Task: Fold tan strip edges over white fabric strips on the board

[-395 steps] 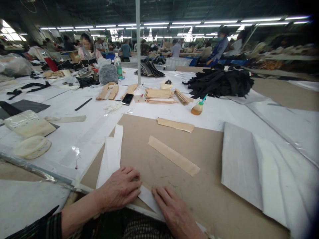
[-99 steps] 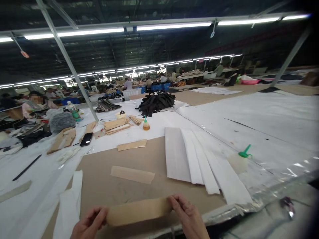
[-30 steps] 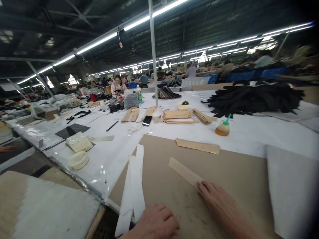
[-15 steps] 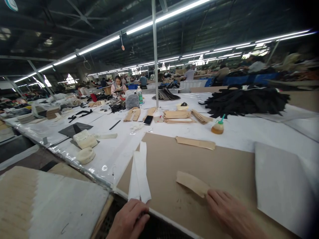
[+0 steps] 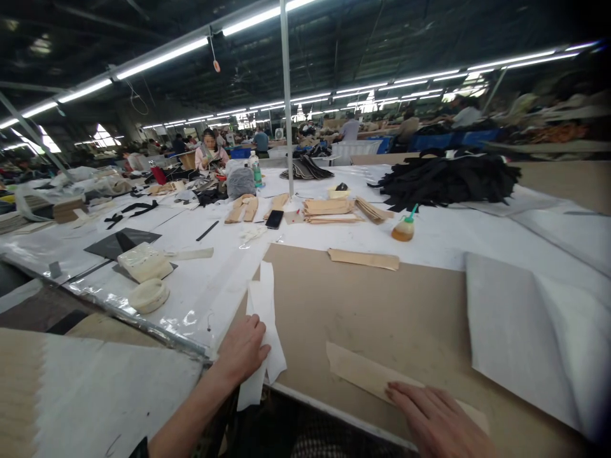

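Strip (image 5: 356, 370) lies bare by the board's (image 5: 382, 305) near edge under my flat right hand (image 5: 436, 416), white pieces (image 5: 271, 318) unjoined beneath left hand (image 5: 242, 348), grip unclear.

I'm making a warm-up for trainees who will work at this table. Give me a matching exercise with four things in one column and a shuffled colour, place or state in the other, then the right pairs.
1. Left hand
2. Phone
3. Right hand
4. Squeeze bottle

A. Fingers over a tan strip
B. Amber and green
C. At the white strips
D. Black, lying flat

Pairs: 1-C; 2-D; 3-A; 4-B
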The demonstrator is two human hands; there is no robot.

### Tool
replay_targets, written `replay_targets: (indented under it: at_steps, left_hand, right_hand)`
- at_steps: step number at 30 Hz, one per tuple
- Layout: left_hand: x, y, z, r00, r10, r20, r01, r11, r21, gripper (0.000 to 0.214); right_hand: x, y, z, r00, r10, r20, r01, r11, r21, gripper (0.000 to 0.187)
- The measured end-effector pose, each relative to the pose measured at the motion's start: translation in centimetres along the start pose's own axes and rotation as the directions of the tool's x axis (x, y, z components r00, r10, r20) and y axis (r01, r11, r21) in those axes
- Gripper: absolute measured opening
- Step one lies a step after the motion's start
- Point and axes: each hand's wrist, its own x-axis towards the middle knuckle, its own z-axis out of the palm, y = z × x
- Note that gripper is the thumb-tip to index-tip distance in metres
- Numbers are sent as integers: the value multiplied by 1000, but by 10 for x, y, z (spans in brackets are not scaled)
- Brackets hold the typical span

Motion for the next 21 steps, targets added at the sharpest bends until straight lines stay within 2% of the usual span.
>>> replay_targets:
  at_steps: [2, 5, 8, 14, 16, 21]
  left_hand:
    - [4, -3, 4, 1000, 11, 11, -11, 1000, -1, 6]
    - [7, -8, 10, 1000, 27, 9, -27, 999, -32, 17]
    - [11, -14, 13, 999, 34, -12, -35, 994, -105, 15]
    - [14, -42, 4, 1000, 11, -4, -12, 918, -396, 12]
    - [14, -54, -4, 1000, 13, 6, -9, 866, -500, 16]
    - [16, -68, -25, 998, 62, -14, -56, 750, -659, 20]
  right_hand:
    - [21, -17, -3, 1000, 11, -13, -10, 999, 47, 51]
    - [57, -40, -1, 999, 25, -19, -22, 991, 136, 44]
    - [86, -55, 6, 999, 50, -3, -48, 972, 229, 41]
    - [126, -66, 21, 984, 22, 177, -80, 940, 333, 46]
    - [145, -70, 25, 980, -49, 194, -30, 922, 386, 50]
    - [201, -81, 48, 975, -217, 57, 155, 836, 526, 45]
